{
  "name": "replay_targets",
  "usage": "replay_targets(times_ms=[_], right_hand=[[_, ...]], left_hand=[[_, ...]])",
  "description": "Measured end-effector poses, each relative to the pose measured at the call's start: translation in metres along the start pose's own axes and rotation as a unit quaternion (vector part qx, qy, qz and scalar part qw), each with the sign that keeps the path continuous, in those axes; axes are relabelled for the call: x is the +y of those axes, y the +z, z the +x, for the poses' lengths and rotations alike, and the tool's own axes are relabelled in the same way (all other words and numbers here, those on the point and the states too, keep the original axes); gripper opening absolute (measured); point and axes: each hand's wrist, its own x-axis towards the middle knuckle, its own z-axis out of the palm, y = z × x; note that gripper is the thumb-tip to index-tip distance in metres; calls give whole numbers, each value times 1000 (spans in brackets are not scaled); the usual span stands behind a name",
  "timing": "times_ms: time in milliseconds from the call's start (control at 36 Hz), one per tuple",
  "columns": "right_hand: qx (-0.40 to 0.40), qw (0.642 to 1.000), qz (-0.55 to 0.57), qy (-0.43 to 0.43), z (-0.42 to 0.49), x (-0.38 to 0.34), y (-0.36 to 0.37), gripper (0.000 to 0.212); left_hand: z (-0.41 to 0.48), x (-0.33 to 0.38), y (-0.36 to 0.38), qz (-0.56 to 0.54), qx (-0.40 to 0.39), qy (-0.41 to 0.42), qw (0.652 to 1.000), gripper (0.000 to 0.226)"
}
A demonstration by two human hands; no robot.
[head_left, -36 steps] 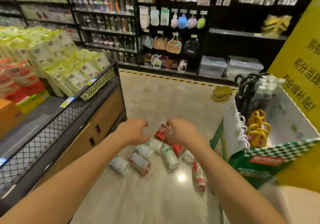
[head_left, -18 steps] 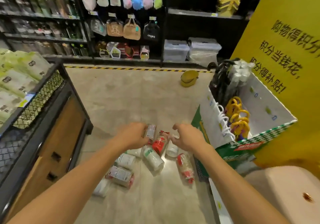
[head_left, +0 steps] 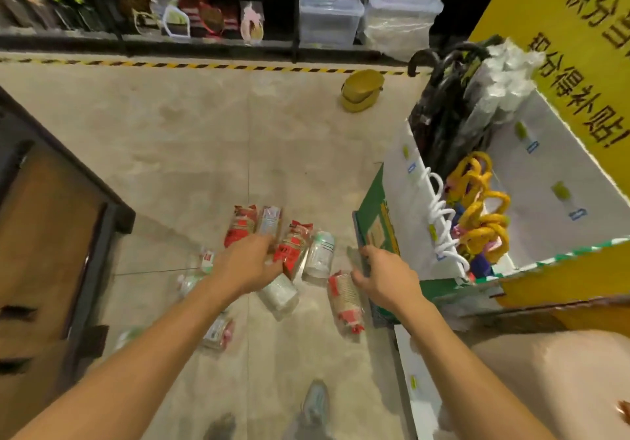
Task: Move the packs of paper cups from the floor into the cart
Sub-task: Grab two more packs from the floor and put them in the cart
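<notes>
Several packs of paper cups lie scattered on the floor in the head view. Among them are a red pack (head_left: 240, 226), a white-labelled pack (head_left: 270, 218), another red pack (head_left: 294, 248), a clear white pack (head_left: 319, 252) and a red-striped pack (head_left: 345, 300). My left hand (head_left: 247, 264) reaches down over the middle of the pile, fingertips touching the packs, with a white pack (head_left: 279, 294) just below it. Just right of the red-striped pack, my right hand (head_left: 385, 277) hovers with fingers spread and holds nothing. The white-and-green cart (head_left: 405, 207) stands right of the pile.
The cart holds black umbrellas (head_left: 439, 112), wrapped white goods and yellow hooks (head_left: 480, 207). A wooden display stand (head_left: 51, 235) borders the left. A yellow dustpan-like object (head_left: 361, 90) lies further back on the floor. Shelves line the back, and my shoe (head_left: 315, 402) is below.
The view has tilted down and closer to the floor. Both hands have dropped toward the pile, the left now touching the packs, the right beside the red-striped pack.
</notes>
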Motion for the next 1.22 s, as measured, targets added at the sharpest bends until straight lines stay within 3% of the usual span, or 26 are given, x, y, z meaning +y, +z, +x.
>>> replay_targets(times_ms=[111,250,333,389,472,528,639,722,861,889,1028,1167,1222], right_hand=[[-17,998,40,36,61,35,55,49],[-28,993,87,74,135,75,146,49],[-32,988,108,105,180,102,208,57],[-41,985,118,123,211,118,248,70],[-44,979,135,143,258,145,310,108],[-50,977,136,156,290,167,354,106],[-33,976,142,160,346,199,426,85],[-4,977,125,173,383,214,465,82],[38,966,133,216,428,218,509,121],[47,965,130,225,434,219,517,130],[89,965,68,239,445,233,542,137],[107,965,60,232,440,236,539,128],[106,963,85,234,435,236,532,126]], left_hand=[[59,-20,58,-52,38,-102,993,41],[138,-74,155,-96,27,-216,971,61],[188,-105,215,-135,21,-259,956,61],[218,-125,254,-164,23,-285,944,59],[263,-154,307,-214,31,-321,922,58],[293,-174,341,-238,46,-339,909,61],[353,-215,401,-289,107,-365,878,81],[391,-238,436,-280,111,-427,853,106],[433,-290,492,-340,123,-475,802,158],[437,-296,501,-352,125,-473,798,159],[444,-312,537,-338,202,-470,790,114],[432,-320,532,-361,228,-437,791,113],[420,-310,523,-360,226,-412,806,102]])
